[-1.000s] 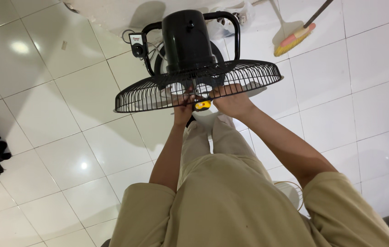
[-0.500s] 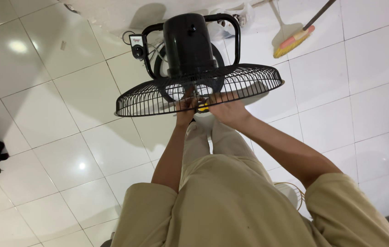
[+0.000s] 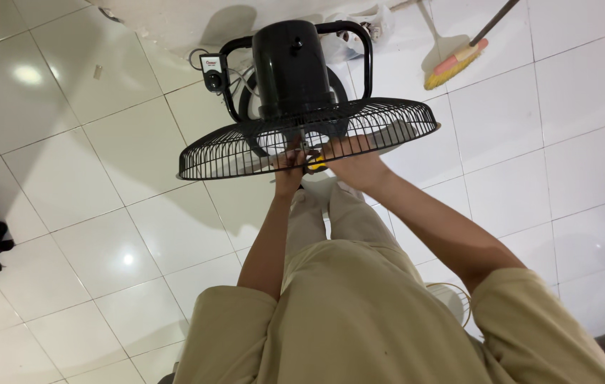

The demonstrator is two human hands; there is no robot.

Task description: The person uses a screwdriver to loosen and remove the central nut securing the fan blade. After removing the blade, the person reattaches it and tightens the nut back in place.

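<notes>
The fan (image 3: 295,107) stands at twelve o'clock on the floor (image 3: 89,235). A broom (image 3: 459,60) lies at one o'clock, behind the fan.

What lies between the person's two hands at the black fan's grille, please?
In the head view, a small yellow object sits between the left hand and the right hand, just under the fan grille; what kind of object it is cannot be told.

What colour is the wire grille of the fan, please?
Black, seen clearly in the head view: the fan grille.
</notes>
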